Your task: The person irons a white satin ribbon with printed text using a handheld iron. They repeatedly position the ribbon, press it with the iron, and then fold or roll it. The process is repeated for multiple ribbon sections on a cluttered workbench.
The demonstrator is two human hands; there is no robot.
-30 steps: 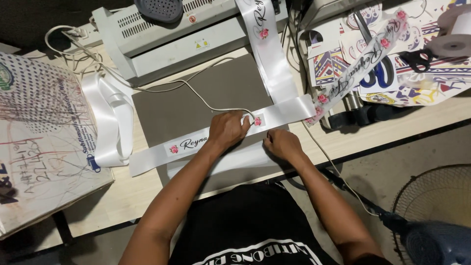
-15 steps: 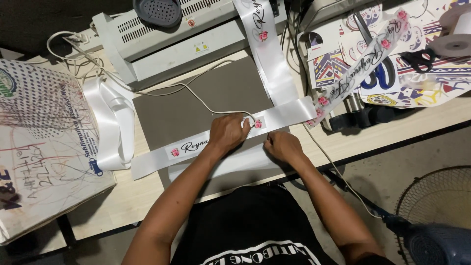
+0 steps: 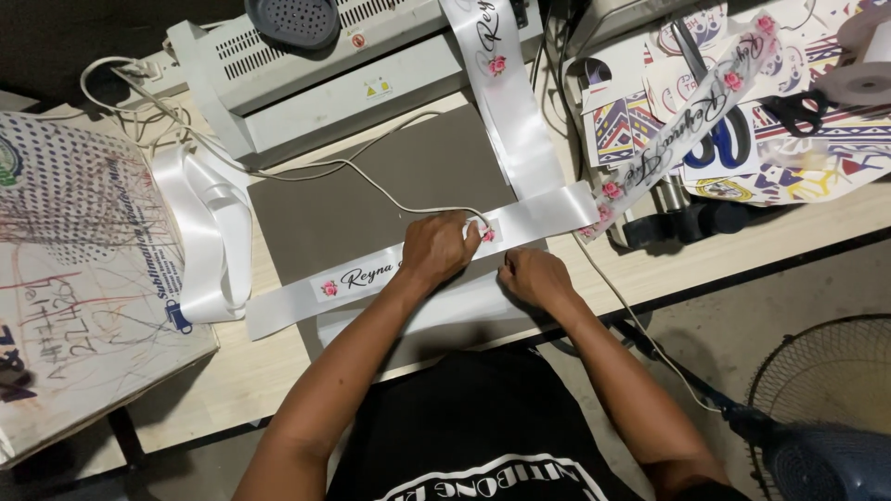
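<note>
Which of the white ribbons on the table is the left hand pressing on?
The printed ribbon lying flat across the grey mat, under the left hand. The plain looped ribbon at the left lies untouched, and another printed one rests on the colourful sheets.

Far edge of worktop (image 3: 278, 390): white laminating machine (image 3: 325, 70), dark perforated round object (image 3: 292, 20) resting on top. White cable (image 3: 278, 167) trails from the machine across the grey mat (image 3: 371, 199). Left edge: scribbled-on board (image 3: 74, 306); loose coil of plain white ribbon (image 3: 200, 232) just beside it. Right far corner: colourful printed sheets (image 3: 798, 158), tape roll (image 3: 868, 79). Floor, lower right: fan (image 3: 826, 417).
</note>
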